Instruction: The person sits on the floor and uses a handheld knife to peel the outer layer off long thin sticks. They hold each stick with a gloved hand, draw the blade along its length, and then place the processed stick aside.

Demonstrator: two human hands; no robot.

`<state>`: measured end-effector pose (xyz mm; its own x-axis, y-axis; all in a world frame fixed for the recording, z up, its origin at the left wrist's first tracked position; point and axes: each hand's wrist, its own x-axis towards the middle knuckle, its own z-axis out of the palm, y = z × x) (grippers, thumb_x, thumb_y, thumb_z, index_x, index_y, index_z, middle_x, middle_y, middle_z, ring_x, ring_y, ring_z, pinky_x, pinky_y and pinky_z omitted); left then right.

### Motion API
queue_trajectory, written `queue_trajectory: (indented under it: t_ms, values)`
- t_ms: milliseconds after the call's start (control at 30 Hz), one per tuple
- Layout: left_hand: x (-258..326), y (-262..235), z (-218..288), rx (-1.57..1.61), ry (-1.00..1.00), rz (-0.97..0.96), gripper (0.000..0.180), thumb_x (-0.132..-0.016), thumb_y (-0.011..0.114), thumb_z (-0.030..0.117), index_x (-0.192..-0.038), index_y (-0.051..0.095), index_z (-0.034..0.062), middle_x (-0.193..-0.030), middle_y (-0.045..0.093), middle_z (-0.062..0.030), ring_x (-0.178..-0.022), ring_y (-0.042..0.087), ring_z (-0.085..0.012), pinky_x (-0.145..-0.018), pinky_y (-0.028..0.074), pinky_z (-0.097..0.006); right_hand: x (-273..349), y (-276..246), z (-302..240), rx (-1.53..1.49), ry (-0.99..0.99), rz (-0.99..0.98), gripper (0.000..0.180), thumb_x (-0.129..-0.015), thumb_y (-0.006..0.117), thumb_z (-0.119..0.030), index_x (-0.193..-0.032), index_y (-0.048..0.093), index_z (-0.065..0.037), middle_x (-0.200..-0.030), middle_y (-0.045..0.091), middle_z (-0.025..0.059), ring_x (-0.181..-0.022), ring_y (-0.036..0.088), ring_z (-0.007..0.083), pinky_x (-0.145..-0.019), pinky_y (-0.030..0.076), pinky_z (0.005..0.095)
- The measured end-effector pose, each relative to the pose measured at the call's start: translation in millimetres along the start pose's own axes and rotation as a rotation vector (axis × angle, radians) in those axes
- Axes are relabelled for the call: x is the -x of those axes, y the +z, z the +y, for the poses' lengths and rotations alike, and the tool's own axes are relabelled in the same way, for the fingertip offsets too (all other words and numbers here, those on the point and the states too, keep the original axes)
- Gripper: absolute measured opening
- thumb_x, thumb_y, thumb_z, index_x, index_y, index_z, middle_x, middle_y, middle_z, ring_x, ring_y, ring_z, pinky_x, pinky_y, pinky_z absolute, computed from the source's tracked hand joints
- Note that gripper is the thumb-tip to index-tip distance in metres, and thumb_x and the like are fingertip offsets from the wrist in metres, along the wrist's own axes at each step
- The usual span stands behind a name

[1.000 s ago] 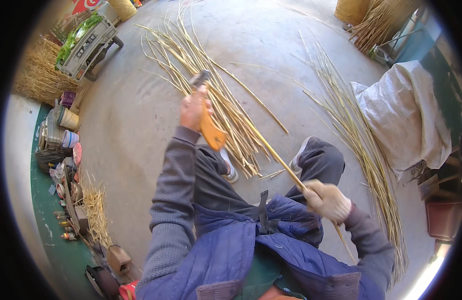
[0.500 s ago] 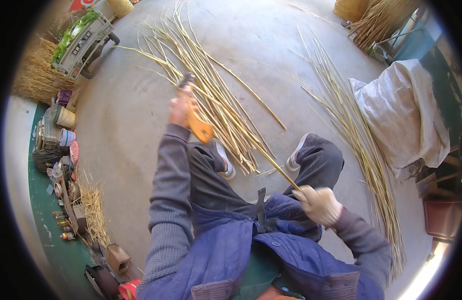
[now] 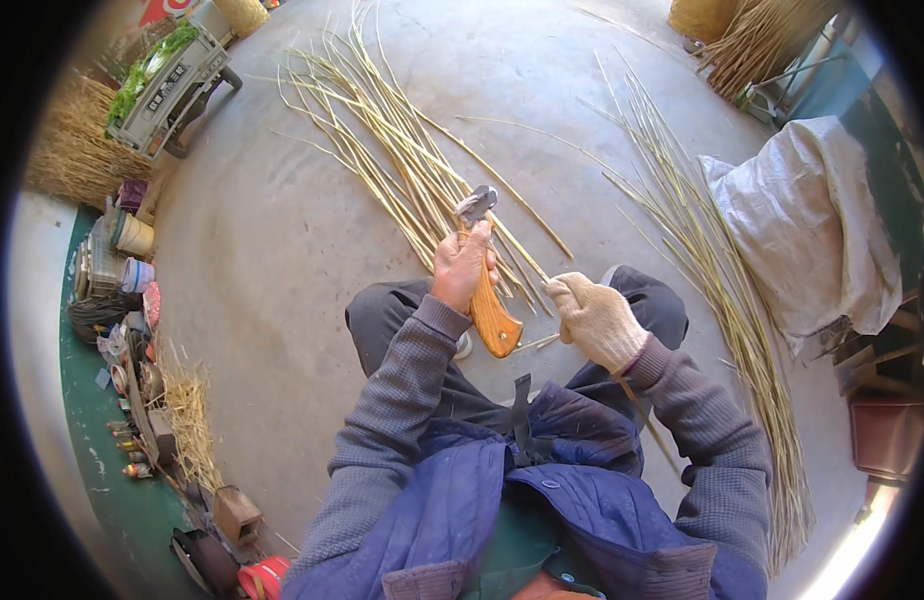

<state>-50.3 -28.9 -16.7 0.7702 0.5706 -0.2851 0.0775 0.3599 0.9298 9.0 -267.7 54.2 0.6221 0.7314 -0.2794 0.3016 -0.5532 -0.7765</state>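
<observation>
My bare left hand (image 3: 462, 265) is wrapped round a wooden-handled tool (image 3: 497, 320) with a short metal head, which points away from me over the near part of a bundle of stalks. My right hand (image 3: 597, 322), in a cream knitted glove, is closed on a long thin stalk (image 3: 667, 452). One end of that stalk trails back past my right forearm; the other runs from the glove toward the tool's head. Whether the head touches it I cannot tell. The bundle of yellowish stalks (image 3: 392, 150) lies on the floor in front of me.
Another pile of greenish stalks (image 3: 727, 290) lies along my right, beside a white woven sack (image 3: 807, 225). A small cart (image 3: 172, 90) with greens stands far left. Clutter, including a wooden block (image 3: 236, 515), lines the left wall. A dark red container (image 3: 887, 437) stands at right.
My left hand has come back toward me and to the right with the tool. My right hand has moved up and forward along with the stalk, so the hands are now close together.
</observation>
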Motion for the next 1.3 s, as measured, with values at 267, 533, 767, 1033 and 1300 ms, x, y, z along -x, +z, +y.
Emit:
queue_trajectory:
  t_ms: [267,533,767,1033,1300]
  values:
    - [-83.4,-150.0,53.1,-0.075,0.158,0.385,0.036,-0.1,0.075,0.043,-0.099,0.068,0.0071,-0.071,0.061,-0.0017,-0.055,0.06,-0.013,-0.049,0.051,-0.029,120.9,17.4,93.7,0.562,-0.547,0.009,0.017,-0.105,0.057,-0.016,-0.115,0.067,-0.005,-0.105,0.069,0.0144,-0.074,0.07,0.0292,-0.061,0.057,0.0384]
    - [-80.2,-145.8,59.3,-0.034,0.151,0.336,0.036,-0.102,0.074,0.043,-0.099,0.067,0.0078,-0.071,0.061,-0.0015,-0.056,0.06,-0.0127,-0.049,0.051,-0.028,142.2,-14.2,66.7,-0.306,0.438,-0.172,0.039,-0.112,0.056,-0.039,-0.123,0.068,-0.003,-0.073,0.069,0.0064,-0.064,0.07,0.0171,-0.065,0.057,0.0308]
    - [-25.3,-30.7,6.2,0.065,0.063,0.09,0.031,-0.103,0.074,0.036,-0.107,0.07,0.0055,-0.07,0.059,0.001,-0.053,0.056,-0.0093,-0.048,0.048,-0.024,12.4,16.4,29.1,0.136,-0.079,0.059,0.031,-0.112,0.056,-0.032,-0.118,0.065,-0.003,-0.07,0.065,0.0116,-0.061,0.068,0.0247,-0.059,0.055,0.037]
    - [-85.0,-178.3,58.4,-0.119,0.21,0.4,0.045,-0.099,0.074,0.05,-0.104,0.074,0.0057,-0.074,0.063,-0.0021,-0.06,0.062,-0.013,-0.054,0.053,-0.032,102.1,5.8,86.2,0.406,-0.475,-0.013,0.018,-0.106,0.059,-0.018,-0.114,0.073,-0.01,-0.104,0.071,0.0137,-0.079,0.074,0.0261,-0.066,0.06,0.0358]
    - [-116.3,-417.0,143.9,-0.03,0.329,0.715,0.034,-0.096,0.082,0.031,-0.105,0.065,0.003,-0.082,0.063,-0.0067,-0.066,0.064,-0.0178,-0.059,0.057,-0.034,205.2,-42.1,129.7,0.49,-0.155,0.112,0.006,-0.093,0.069,-0.012,-0.098,0.072,-0.012,-0.07,0.067,0.0124,-0.06,0.066,0.036,-0.057,0.052,0.0481]
